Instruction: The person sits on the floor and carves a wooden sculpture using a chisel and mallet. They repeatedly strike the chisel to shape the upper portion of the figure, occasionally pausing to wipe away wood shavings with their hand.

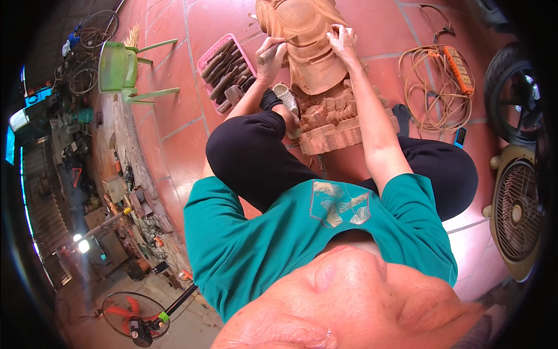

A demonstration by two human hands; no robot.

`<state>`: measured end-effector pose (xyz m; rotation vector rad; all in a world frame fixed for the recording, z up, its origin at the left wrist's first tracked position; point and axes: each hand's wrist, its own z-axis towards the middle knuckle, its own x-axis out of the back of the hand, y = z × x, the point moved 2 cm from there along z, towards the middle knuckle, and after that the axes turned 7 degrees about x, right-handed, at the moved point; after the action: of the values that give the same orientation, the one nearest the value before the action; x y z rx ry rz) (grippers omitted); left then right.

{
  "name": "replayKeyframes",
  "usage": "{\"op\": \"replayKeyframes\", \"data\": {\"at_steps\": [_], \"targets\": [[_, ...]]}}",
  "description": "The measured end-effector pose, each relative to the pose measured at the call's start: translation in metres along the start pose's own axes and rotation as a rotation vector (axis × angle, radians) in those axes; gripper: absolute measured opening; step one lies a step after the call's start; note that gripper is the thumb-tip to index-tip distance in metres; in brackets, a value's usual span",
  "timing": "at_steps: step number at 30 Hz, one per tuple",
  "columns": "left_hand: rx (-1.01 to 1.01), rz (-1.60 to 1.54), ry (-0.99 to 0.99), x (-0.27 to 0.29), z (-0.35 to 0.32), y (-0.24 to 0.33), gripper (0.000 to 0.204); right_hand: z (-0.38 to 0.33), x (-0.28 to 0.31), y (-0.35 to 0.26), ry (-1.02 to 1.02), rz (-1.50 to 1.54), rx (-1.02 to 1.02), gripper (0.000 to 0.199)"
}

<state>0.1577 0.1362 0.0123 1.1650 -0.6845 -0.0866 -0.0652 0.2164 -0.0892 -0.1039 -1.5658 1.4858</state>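
Observation:
A reddish-brown wood carving (308, 70) lies in front of me, with smooth folded drapery and a rougher, ornate base (331, 131) nearest my legs. My left hand (271, 65) is closed around the wooden handle of what looks like a chisel (269, 53), beside the carving's left edge. Its tip is too small to make out. Over on the carving's upper right, my right hand (344, 44) presses down with curled fingers gripping the wood. Left of the carving stands a pink plastic basket (201, 63) full of wooden-handled carving tools (223, 71).
A green plastic chair (118, 67) stands at the far left. To the right lie a coiled cable (419, 104) and an orange power strip (458, 70), with a box fan (516, 212) and a wheel (511, 93) beyond. A pedestal fan (135, 314) is lower left.

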Motion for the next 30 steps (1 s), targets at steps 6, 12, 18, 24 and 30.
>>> {"op": "replayKeyframes", "data": {"at_steps": [6,12,18,24,30], "targets": [[0.22,-0.12,-0.084,0.004,0.004,-0.001,0.011,0.004,-0.004,0.011,0.021,-0.035,0.072,0.043],[-0.085,0.055,0.07,0.002,0.005,-0.001,0.01,-0.001,-0.005,0.003,0.0,-0.022,0.02,0.043],[0.189,-0.056,-0.106,0.0,0.0,0.016,0.008,0.004,-0.001,0.014,-0.015,0.012,0.015,0.043],[0.0,-0.046,0.091,0.0,0.003,0.004,0.008,-0.003,0.003,-0.009,-0.003,-0.025,-0.023,0.042],[0.155,-0.05,-0.09,0.002,-0.002,0.017,0.008,-0.003,0.003,-0.003,-0.007,-0.032,-0.032,0.043]]}}
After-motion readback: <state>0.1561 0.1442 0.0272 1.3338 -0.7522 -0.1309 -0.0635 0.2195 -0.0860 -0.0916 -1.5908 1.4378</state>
